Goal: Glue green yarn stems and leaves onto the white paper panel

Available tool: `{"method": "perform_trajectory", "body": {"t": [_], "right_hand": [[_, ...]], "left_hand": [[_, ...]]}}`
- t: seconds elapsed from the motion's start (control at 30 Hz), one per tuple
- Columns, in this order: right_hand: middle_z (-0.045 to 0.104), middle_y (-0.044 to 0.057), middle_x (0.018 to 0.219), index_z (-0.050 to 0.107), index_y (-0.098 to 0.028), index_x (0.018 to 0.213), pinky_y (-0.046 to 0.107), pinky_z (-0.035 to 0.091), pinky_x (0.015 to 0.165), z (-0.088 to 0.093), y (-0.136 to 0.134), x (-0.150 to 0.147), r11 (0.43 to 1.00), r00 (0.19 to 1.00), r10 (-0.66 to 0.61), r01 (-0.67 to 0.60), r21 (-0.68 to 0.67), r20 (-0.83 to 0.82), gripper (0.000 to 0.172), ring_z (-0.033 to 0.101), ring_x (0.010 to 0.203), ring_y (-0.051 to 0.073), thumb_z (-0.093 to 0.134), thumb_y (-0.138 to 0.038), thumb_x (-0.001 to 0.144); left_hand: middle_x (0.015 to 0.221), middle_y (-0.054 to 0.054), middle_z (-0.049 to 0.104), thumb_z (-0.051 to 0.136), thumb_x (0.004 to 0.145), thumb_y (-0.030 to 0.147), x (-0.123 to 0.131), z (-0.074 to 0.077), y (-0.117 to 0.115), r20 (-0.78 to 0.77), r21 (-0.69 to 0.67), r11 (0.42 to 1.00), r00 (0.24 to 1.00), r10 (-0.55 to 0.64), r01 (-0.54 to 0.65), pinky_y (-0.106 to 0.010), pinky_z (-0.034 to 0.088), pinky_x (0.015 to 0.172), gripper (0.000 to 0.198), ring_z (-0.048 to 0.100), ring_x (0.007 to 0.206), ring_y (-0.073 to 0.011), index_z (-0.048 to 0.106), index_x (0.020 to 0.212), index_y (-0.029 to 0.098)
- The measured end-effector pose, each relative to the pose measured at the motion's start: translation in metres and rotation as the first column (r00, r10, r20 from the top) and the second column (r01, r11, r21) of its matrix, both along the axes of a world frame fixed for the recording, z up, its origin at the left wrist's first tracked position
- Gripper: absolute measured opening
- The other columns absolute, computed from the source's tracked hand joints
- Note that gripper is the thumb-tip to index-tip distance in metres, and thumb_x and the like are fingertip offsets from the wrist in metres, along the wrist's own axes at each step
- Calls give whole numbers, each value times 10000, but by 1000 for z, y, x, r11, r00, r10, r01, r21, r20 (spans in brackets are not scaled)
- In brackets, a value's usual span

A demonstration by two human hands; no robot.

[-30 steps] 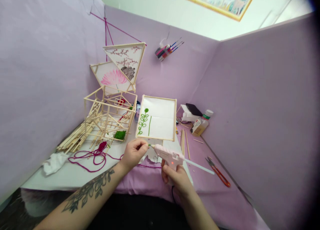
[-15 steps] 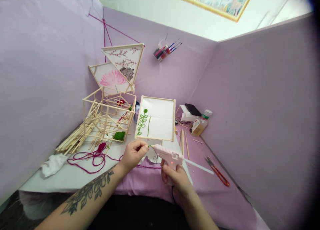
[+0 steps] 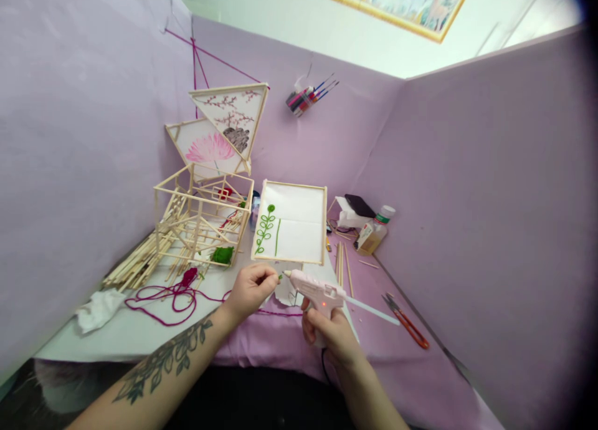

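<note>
The left hand point(image 3: 255, 286) is closed in a pinch, thumb against forefinger, on a small green piece point(image 3: 280, 277) whose end just shows past the fingertips; the rest is hidden. The right hand point(image 3: 332, 330) is wrapped around the handle of a pale pink glue gun point(image 3: 312, 285), with a lit red light on its side. The gun points left, its nozzle just beside the green piece, though whether they touch I cannot tell. A long translucent glue stick point(image 3: 374, 310) juts from the gun's back toward the right. The green piece is probably yarn: very light, limp and easily bent, best pinched at the end away from the nozzle, since glue could make it tacky and the tip is likely hot. The gun looks rigid and fairly light, safest held by its handle, as it is here. Just beyond the hands lies a wooden-edged white panel point(image 3: 301, 199) bearing a green leafy stem point(image 3: 265, 229) and, right of it, a plain green line point(image 3: 278, 237). Its sheet seems thin and easily dented, so the wooden edges are the better hold. To the left, a green bundle point(image 3: 222, 255) sits by an open stick frame point(image 3: 200, 212) that looks light but fragile at its joints. Red-handled snips point(image 3: 405, 321) lie on the right.
</note>
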State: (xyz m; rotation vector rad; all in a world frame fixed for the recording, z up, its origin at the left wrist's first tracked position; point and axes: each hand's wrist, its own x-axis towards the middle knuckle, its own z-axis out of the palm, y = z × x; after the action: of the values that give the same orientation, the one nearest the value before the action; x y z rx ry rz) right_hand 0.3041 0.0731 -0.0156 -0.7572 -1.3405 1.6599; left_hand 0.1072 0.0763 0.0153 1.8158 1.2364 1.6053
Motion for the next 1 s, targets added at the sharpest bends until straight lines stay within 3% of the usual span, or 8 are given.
{"method": "perform_trajectory", "body": {"t": [0.37, 0.6, 0.7, 0.83, 1.0], "right_hand": [[480, -55, 460, 559, -141, 866, 217, 299, 408, 2, 0, 0, 999, 997, -33, 32, -19, -69, 395, 394, 363, 77, 705, -481, 729], [470, -71, 515, 530, -190, 910, 217, 327, 416, 8, 4, 1, 986, 962, -166, 157, -55, -216, 382, 421, 396, 84, 700, -484, 734], [441, -83, 536, 518, -209, 932, 198, 336, 432, 14, 14, 12, 932, 875, -361, 352, -88, -322, 367, 417, 430, 73, 696, -465, 738], [477, -71, 572, 508, -211, 917, 192, 368, 455, 14, 33, 41, 809, 740, -574, 579, -101, -350, 337, 456, 477, 79, 679, -445, 745], [547, -45, 576, 467, -201, 786, 214, 384, 424, -4, 48, 75, 754, 726, -655, 644, -129, -209, 375, 475, 445, 95, 671, -507, 713]], "left_hand": [[560, -5, 595, 544, 798, 237, 1, 1, 1, -46, 10, 999, 998, -33, 34, -222, 429, 560, 234, 547, 558, -123, 588, 580, 166], [555, -7, 579, 538, 786, 233, 1, 2, 1, -114, -10, 995, 988, -100, 100, -212, 409, 524, 230, 529, 527, -111, 599, 577, 161], [562, -12, 585, 536, 788, 230, 1, 0, 2, -120, -15, 995, 988, -98, 96, -209, 411, 528, 231, 538, 533, -110, 607, 581, 156], [560, -9, 578, 534, 801, 227, 1, -1, 1, -150, 6, 996, 985, -89, 91, -208, 406, 524, 235, 535, 529, -109, 614, 592, 158], [579, -13, 601, 531, 822, 239, -8, 18, -5, -242, 68, 997, 970, -21, 39, -220, 424, 546, 229, 551, 554, -120, 627, 625, 171]]}}
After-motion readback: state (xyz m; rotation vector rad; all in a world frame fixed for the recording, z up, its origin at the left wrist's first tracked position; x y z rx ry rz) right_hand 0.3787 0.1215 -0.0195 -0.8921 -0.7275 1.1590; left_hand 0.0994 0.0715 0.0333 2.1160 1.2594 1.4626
